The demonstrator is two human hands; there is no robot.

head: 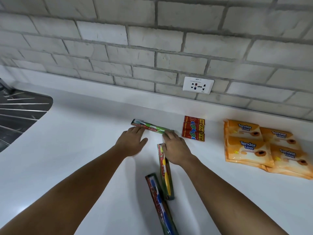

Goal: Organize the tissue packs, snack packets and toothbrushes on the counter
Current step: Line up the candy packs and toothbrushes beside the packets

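Green toothbrush pack (152,128) — L hand (131,141), R hand (176,148): straight fingers (135,131) on its ends; counter (76,141) runs left to drainboard (22,109) edge.

Grey brick wall (152,39) (white counter (76,133))

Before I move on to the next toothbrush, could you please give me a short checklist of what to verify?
1. Green toothbrush lies crosswise, left hand and right hand touching its ends: ok.
2. Yellow toothbrush lined up with it: not ok, it points toward the wall.
3. Blue toothbrush lined up: not ok.
4. Snack packets grouped, apart from the green toothbrush: ok.
5. Tissue packs gathered at the right: ok.
6. Right hand clear of the yellow toothbrush: cannot tell, it covers the tip.
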